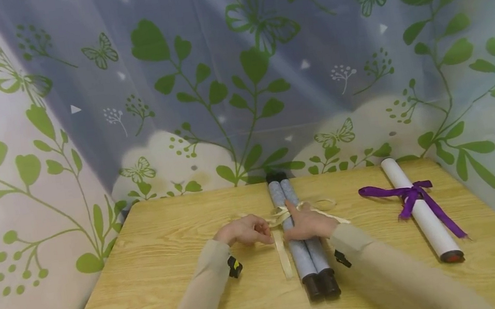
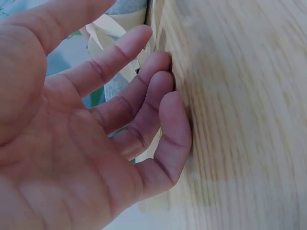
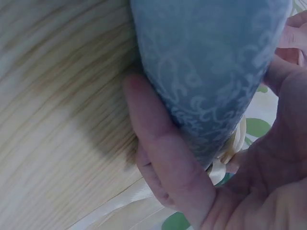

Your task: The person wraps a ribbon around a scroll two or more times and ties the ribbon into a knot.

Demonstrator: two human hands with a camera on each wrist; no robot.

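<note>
Two blue-grey patterned scrolls point(image 1: 302, 259) with black end caps lie side by side on the table. A cream ribbon point(image 1: 282, 257) crosses their middle, with loops above and a tail hanging down their left side. My right hand point(image 1: 310, 222) straddles the scrolls and grips them, its fingers along the side of the patterned roll point(image 3: 201, 62) in the right wrist view. Just left of the scrolls, my left hand point(image 1: 245, 230) is beside the ribbon tail. Its fingers point(image 2: 175, 124) are loosely bent near the tabletop, with nothing visibly held.
On the right lies a white scroll point(image 1: 425, 220) tied with a purple ribbon point(image 1: 408, 199) in a bow. The wooden table point(image 1: 162, 291) meets a curtain point(image 1: 208, 144) printed with green leaves and butterflies at its back edge.
</note>
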